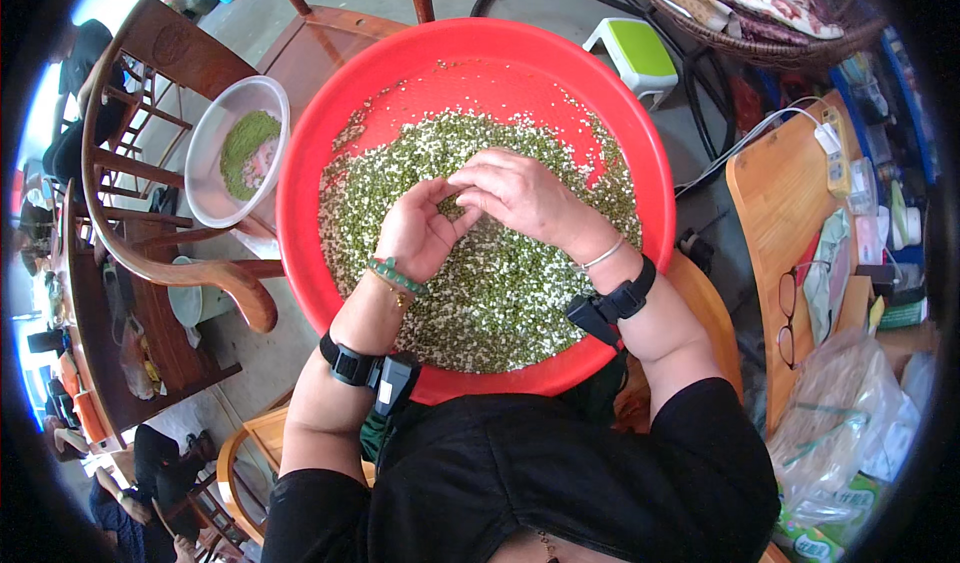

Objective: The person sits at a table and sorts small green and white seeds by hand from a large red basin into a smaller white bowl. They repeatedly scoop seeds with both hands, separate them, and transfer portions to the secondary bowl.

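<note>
A large round red plastic basin lies before me, holding a spread of mixed green and white small seeds or grains. Over its middle, my left hand, with a green bead bracelet at the wrist, is cupped palm up. My right hand, wearing a silver bangle, reaches across from the right, its fingertips meeting those of my left hand. Something small and dark green, apparently some of the grains, shows between the fingers. Left of the basin, a translucent plastic bowl holds a heap of green grains.
A wooden armchair stands at the left, beside the bowl. Upper right are a green-topped stool, a black hose and a wicker basket with cloth. A wooden board bears glasses and a power strip. People sit at the far left.
</note>
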Action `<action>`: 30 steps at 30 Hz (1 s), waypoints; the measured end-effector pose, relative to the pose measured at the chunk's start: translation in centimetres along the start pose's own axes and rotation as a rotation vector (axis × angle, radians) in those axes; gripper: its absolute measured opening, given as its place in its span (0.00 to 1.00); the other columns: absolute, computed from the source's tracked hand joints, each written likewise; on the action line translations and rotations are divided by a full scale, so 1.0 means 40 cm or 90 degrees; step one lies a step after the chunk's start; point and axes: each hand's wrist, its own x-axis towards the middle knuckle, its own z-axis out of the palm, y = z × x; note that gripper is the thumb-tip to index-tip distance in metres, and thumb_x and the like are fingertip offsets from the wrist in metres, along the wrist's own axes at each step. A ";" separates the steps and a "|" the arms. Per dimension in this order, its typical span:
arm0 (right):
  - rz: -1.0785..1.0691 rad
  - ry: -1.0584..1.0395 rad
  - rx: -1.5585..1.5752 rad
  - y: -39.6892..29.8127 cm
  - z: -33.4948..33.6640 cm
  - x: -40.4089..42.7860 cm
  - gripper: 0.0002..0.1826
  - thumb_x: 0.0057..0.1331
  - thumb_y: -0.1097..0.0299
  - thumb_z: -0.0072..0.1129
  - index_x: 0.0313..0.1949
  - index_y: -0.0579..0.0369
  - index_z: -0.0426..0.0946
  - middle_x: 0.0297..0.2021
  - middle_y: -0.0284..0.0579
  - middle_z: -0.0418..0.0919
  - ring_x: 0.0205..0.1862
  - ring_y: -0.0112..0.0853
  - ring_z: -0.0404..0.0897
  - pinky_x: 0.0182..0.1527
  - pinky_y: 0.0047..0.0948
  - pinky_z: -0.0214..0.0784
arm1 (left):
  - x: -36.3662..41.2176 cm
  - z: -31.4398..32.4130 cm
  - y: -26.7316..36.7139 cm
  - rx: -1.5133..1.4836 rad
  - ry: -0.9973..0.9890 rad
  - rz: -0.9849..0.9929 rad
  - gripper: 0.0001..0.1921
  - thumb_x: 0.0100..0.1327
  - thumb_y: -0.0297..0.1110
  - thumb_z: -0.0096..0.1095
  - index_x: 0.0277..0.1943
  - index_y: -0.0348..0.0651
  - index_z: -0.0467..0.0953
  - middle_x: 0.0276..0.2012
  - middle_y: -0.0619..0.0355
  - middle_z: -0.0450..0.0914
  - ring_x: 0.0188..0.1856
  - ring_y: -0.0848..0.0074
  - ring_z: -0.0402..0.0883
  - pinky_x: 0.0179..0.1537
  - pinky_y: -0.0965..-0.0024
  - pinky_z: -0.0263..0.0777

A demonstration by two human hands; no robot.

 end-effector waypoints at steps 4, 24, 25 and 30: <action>0.020 0.015 -0.021 0.031 -0.029 -0.003 0.05 0.61 0.71 0.60 0.36 0.57 0.78 0.32 0.46 0.77 0.37 0.42 0.79 0.41 0.39 0.73 | -0.006 0.009 0.012 0.004 0.010 0.048 0.14 0.72 0.29 0.41 0.48 0.25 0.71 0.47 0.45 0.78 0.51 0.58 0.77 0.60 0.55 0.72; 0.100 -0.203 -0.136 0.066 -0.004 -0.047 0.05 0.57 0.74 0.61 0.33 0.56 0.76 0.32 0.45 0.76 0.39 0.44 0.79 0.42 0.40 0.74 | -0.010 -0.007 0.075 -0.103 0.065 0.173 0.18 0.69 0.27 0.45 0.54 0.17 0.67 0.53 0.35 0.74 0.56 0.46 0.74 0.61 0.56 0.73; 0.111 -0.206 -0.130 0.064 -0.005 -0.046 0.05 0.57 0.74 0.62 0.34 0.57 0.76 0.32 0.46 0.76 0.39 0.44 0.79 0.42 0.40 0.73 | -0.009 -0.005 0.074 -0.110 0.079 0.187 0.17 0.69 0.27 0.45 0.53 0.17 0.67 0.54 0.35 0.74 0.56 0.46 0.73 0.61 0.56 0.72; 0.126 -0.225 -0.135 0.055 -0.006 -0.041 0.07 0.56 0.75 0.63 0.35 0.57 0.76 0.33 0.46 0.76 0.40 0.44 0.79 0.43 0.41 0.73 | -0.005 -0.015 0.075 -0.094 0.070 0.187 0.15 0.70 0.28 0.43 0.49 0.21 0.68 0.54 0.37 0.74 0.55 0.48 0.74 0.60 0.53 0.73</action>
